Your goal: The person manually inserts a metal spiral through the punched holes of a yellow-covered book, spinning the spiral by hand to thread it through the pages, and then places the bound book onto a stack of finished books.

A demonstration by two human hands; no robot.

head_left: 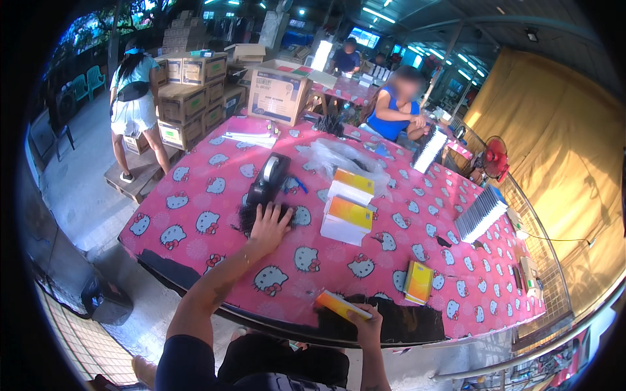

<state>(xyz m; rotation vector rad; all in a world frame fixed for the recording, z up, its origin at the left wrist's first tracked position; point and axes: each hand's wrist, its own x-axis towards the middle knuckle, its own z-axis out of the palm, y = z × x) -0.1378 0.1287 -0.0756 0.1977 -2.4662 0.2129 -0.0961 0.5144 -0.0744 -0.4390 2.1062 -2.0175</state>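
My left hand (269, 228) lies with spread fingers on a dark, bristly heap (246, 218), whose exact kind I cannot make out. My right hand (369, 324), near the table's front edge, is closed on a small yellow-orange box (342, 305), held tilted. Just beyond my left hand stands a black tape dispenser (262, 186), with a blue pen-like item (300, 185) beside it. In the middle, two stacks of yellow-and-white boxes (347, 218) stand one behind the other. Another yellow box (418, 283) rests right of my right hand.
The pink patterned tablecloth (332, 266) also bears clear plastic (336, 156), a large carton (279, 94) and a long row of dark-and-white pieces (481, 215). Across the table sits a person in blue (394, 111). Another person (135, 98) stands by stacked cartons (189, 101). A red fan (495, 158) is at right.
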